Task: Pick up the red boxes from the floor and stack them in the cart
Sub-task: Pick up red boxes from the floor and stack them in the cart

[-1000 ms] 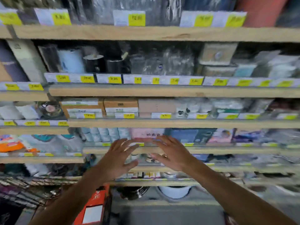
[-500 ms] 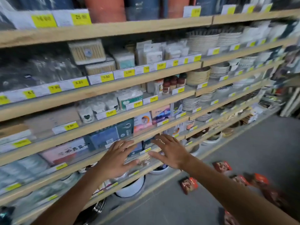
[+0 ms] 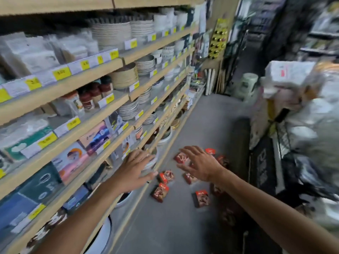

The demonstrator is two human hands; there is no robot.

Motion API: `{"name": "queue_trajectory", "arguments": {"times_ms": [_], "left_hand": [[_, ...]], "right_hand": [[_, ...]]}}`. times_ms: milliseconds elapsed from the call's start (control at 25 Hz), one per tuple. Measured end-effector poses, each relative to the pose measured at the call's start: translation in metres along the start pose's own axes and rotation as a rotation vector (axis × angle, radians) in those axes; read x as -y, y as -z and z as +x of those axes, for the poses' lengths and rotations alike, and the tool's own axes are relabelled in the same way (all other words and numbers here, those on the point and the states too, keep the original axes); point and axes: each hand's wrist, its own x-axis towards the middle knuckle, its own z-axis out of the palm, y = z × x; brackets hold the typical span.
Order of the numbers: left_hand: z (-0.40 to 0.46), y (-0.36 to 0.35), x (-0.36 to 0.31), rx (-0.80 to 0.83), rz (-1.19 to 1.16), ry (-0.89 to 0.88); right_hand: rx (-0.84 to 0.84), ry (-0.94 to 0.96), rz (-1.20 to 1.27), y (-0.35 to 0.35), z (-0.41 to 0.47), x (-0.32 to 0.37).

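Observation:
Several small red boxes lie scattered on the grey floor of a shop aisle, among them one (image 3: 160,192) near the shelf base, one (image 3: 201,198) in the middle and one (image 3: 181,158) farther off. Both my arms stretch forward above them. My left hand (image 3: 134,169) hovers with spread fingers in front of the lower shelves and holds nothing. My right hand (image 3: 199,165) is also spread and empty, above the far boxes and hiding some of them. No cart shows in this blurred view.
Wooden shelving (image 3: 117,99) with plates, bowls, jars and yellow price tags runs along the left. Stacked bagged goods (image 3: 300,99) and a dark rack (image 3: 264,162) crowd the right side. The grey floor (image 3: 165,226) runs between them toward a back wall.
The view has swung right from facing the shelves to looking down the aisle, bringing the red boxes on the floor into sight. Both hands stay spread and empty.

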Motion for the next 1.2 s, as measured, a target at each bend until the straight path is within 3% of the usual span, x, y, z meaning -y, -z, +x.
{"name": "queue_trajectory", "arguments": {"times_ms": [320, 640, 840, 1200], "left_hand": [[0.078, -0.024, 0.003, 0.103, -0.055, -0.255], [0.137, -0.082, -0.049, 0.209, -0.084, -0.506], [0.177, -0.096, -0.065, 0.246, -0.069, -0.538], [0.277, -0.113, -0.088, 0.232, -0.062, -0.398]], "right_hand": [[-0.034, -0.358, 0.000, -0.002, -0.053, -0.027], [-0.031, -0.678, -0.016, -0.024, -0.134, -0.053], [-0.028, -0.742, 0.035, -0.033, -0.137, -0.096], [-0.050, -0.652, 0.142, -0.026, -0.074, -0.210]]}}
